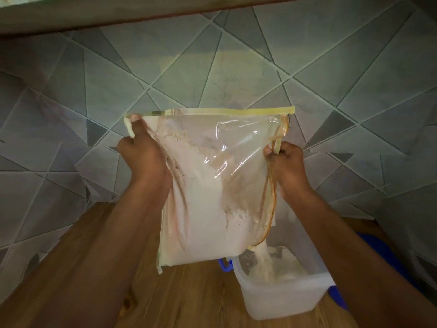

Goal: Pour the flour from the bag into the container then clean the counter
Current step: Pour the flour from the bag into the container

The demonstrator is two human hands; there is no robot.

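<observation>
A clear plastic zip bag (212, 185) with a yellowish edge hangs in the air, tilted, about half full of white flour. My left hand (144, 155) grips its upper left corner and my right hand (286, 164) grips its right side by the opening. From the bag's lower right corner a stream of flour (263, 259) falls into a translucent plastic container (283, 301) standing on the wooden counter (189, 299). The container holds a mound of flour.
A blue lid or clip (224, 265) shows behind the container's left side, and more blue plastic (338, 297) lies at its right. A grey tiled wall (236, 67) with triangular patterns rises behind the counter. A shelf edge (142, 13) runs overhead.
</observation>
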